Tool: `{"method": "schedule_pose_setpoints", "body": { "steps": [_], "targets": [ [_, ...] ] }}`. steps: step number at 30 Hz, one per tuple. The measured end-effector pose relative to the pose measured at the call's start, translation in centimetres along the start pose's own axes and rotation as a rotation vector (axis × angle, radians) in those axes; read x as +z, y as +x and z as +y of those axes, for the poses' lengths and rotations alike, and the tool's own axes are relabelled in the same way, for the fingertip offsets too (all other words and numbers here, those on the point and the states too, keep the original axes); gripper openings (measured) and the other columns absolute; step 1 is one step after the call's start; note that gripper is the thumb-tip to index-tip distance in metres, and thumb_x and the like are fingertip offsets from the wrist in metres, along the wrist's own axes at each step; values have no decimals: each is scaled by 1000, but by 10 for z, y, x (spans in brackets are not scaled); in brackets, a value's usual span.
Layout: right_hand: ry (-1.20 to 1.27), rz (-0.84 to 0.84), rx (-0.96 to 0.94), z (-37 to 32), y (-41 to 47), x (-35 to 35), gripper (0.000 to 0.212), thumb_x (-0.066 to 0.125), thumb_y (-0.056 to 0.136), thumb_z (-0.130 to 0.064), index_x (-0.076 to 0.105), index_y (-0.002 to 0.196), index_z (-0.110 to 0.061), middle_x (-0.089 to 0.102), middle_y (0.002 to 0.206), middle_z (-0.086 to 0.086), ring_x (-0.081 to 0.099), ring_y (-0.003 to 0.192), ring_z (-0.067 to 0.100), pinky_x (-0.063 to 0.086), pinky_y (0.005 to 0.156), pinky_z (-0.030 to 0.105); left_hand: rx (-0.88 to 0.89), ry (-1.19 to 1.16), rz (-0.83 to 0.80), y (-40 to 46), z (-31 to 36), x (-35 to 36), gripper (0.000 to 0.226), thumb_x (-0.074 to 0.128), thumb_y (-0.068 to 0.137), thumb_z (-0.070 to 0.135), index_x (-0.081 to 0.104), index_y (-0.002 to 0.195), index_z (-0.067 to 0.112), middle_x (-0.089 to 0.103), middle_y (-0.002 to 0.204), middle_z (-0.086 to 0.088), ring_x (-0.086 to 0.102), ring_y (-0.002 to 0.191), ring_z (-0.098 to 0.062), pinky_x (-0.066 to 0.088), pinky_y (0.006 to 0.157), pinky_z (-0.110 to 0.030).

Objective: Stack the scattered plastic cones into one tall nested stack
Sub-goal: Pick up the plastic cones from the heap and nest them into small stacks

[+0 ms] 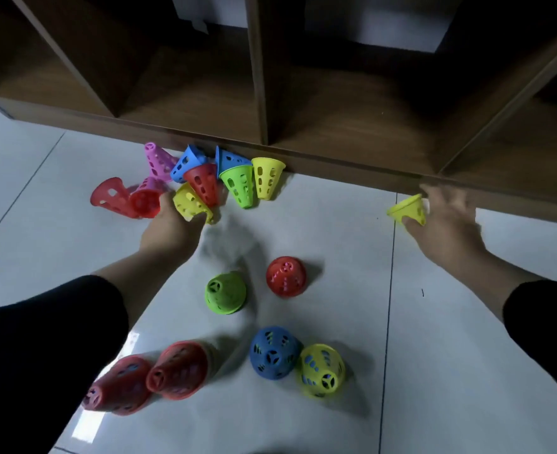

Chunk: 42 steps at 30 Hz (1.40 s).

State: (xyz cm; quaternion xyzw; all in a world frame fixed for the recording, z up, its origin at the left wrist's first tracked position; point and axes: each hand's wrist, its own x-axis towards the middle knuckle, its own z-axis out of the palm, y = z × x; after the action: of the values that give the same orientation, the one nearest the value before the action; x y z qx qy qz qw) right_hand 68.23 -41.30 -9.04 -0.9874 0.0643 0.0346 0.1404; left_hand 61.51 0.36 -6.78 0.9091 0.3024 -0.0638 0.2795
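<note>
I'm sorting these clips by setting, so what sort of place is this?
Probably an indoor playroom or classroom floor, though that's a guess. Glossy white floor tiles, a low brown wooden cubby shelf standing along them, and bright perforated plastic cones scattered about all suggest a play or activity space.

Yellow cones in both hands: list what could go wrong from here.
1. The left hand grips a yellow cone inside the crowded pile by the shelf; lifting it may topple the red cone leaning beside it.
2. The right hand holds its yellow cone only at the fingers' edge, so it may slip.
</note>
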Motion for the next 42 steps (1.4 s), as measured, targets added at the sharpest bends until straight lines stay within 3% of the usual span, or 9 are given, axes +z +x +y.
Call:
{"method": "schedule_pose_setpoints", "body": {
  "steps": [3, 10, 15, 22, 26, 31, 33, 38, 42],
  "targets": [
    [110, -165, -15, 13, 6, 11, 72, 69, 86, -32, 33, 148, -26, 45, 137, 20, 49, 120, 43, 46, 99, 50, -100, -7, -12, 25, -2, 6, 57, 55, 90, 50, 30, 135, 26, 67, 102, -16, 67, 88, -40, 58, 81, -51],
    [132, -172, -95, -2, 9, 25, 70, 71, 87, -27, 30, 144, -23, 56, 127, 16, 57, 105, 39, 49, 82, 42, -249, -152, 78, 48, -3, 8, 47, 53, 92, 43, 36, 130, 22, 66, 91, -12, 70, 73, -34, 61, 71, -50],
    [123, -187, -126, -19, 4, 34, 72, 69, 89, -28, 25, 146, -29, 58, 127, 14, 58, 104, 36, 51, 82, 43, -375, -392, -100, 52, -4, 8, 38, 49, 102, 37, 47, 131, 14, 70, 96, -18, 73, 76, -33, 61, 69, -45],
    [326, -278, -242, -66, -20, 18, 75, 72, 88, -32, 29, 149, -32, 49, 141, 6, 52, 122, 26, 45, 97, 36, -78, -429, 7, 19, -8, -11, 52, 53, 93, 58, 58, 120, 14, 66, 106, -10, 68, 90, -28, 61, 77, -51],
    [357, -299, -391, -101, -48, -13, 77, 75, 83, -31, 37, 149, -32, 47, 127, -6, 49, 111, 12, 35, 88, 21, 37, -459, -41, -24, -9, -43, 64, 69, 74, 69, 58, 106, 14, 64, 104, -15, 62, 99, -37, 56, 83, -59],
    [196, -448, -587, -140, -82, -40, 78, 74, 78, -39, 40, 147, -32, 42, 122, -11, 51, 106, 13, 42, 90, 25, 280, -185, -155, -75, -9, -72, 61, 67, 67, 71, 52, 108, 28, 61, 92, 1, 60, 84, -19, 53, 66, -37],
    [60, -505, -663, -152, -94, -37, 61, 71, 77, -43, 51, 133, -33, 43, 115, -7, 55, 96, 19, 48, 85, 33, 333, -78, -182, -85, -8, -74, 68, 65, 61, 75, 51, 113, 32, 61, 94, 7, 59, 86, -12, 52, 70, -33],
    [-163, -524, -735, -173, -106, -13, 41, 69, 83, -37, 56, 117, -18, 43, 110, 2, 57, 91, 27, 50, 80, 42, 555, 536, -284, -81, -10, -58, 89, 52, 63, 89, 43, 130, 32, 64, 106, 7, 63, 93, -19, 53, 73, -32],
    [-145, -518, -746, -179, -107, 5, 47, 69, 86, -45, 53, 121, -18, 45, 115, 3, 57, 102, 27, 49, 87, 40, 636, 710, -348, -86, -8, -33, 85, 68, 72, 72, 38, 138, 28, 57, 113, -3, 59, 103, -27, 52, 76, -36]
  ]
}}
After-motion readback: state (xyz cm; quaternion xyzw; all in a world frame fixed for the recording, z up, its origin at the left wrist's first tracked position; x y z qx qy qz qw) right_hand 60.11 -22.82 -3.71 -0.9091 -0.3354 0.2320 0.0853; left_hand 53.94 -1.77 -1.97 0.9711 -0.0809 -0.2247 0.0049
